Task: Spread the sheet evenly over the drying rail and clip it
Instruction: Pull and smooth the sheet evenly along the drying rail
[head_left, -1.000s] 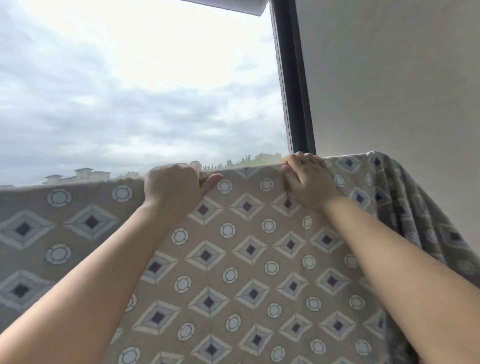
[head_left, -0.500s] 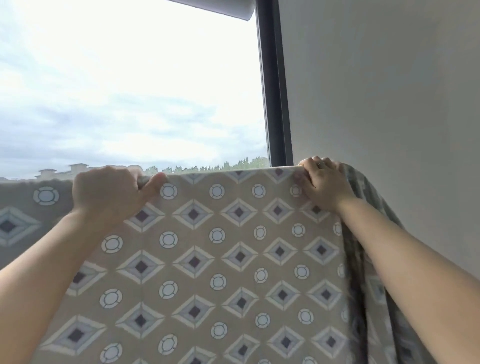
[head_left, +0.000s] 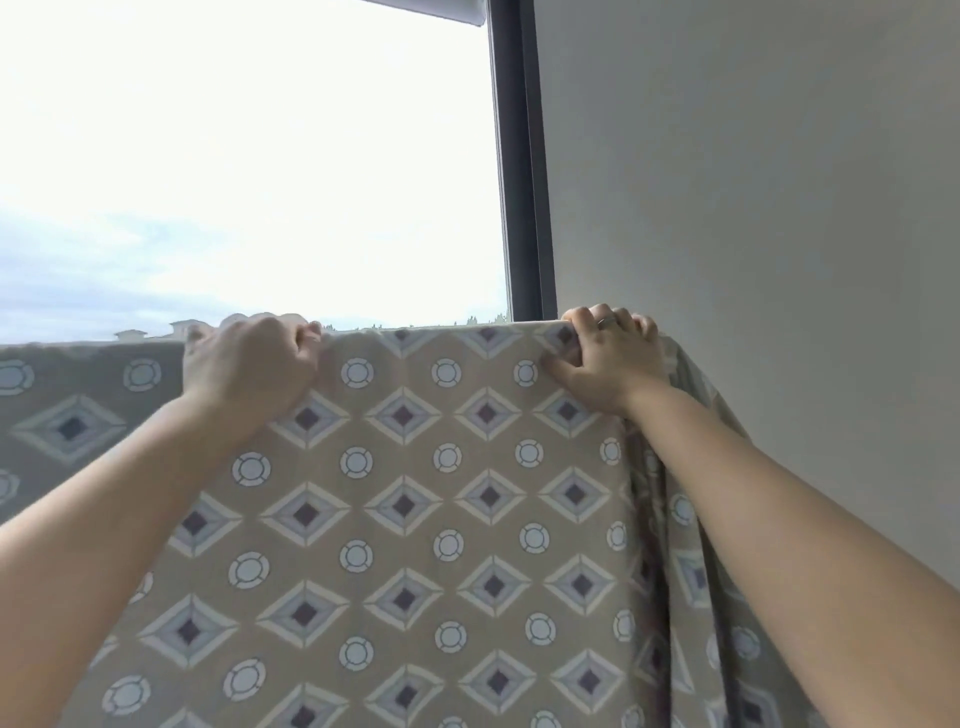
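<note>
A beige sheet (head_left: 415, 519) printed with diamonds and circles hangs across the view, its top fold running level along the drying rail, which the cloth hides. My left hand (head_left: 249, 364) is clenched on the top edge left of centre. My right hand (head_left: 608, 358), wearing a ring, grips the top edge near the sheet's right end, thumb pressed on the front. To the right of that hand the cloth falls away in bunched vertical folds (head_left: 691, 597). No clip is in sight.
A dark window frame post (head_left: 522, 182) rises just behind the sheet's right part. A plain grey wall (head_left: 753, 234) fills the right side. Bright cloudy sky and distant rooftops (head_left: 176, 328) show above the sheet at left.
Both hands have slid along the top edge, the right one towards the right end beside the wall. The cloth between them now lies flatter, and the hanging right end is more bunched.
</note>
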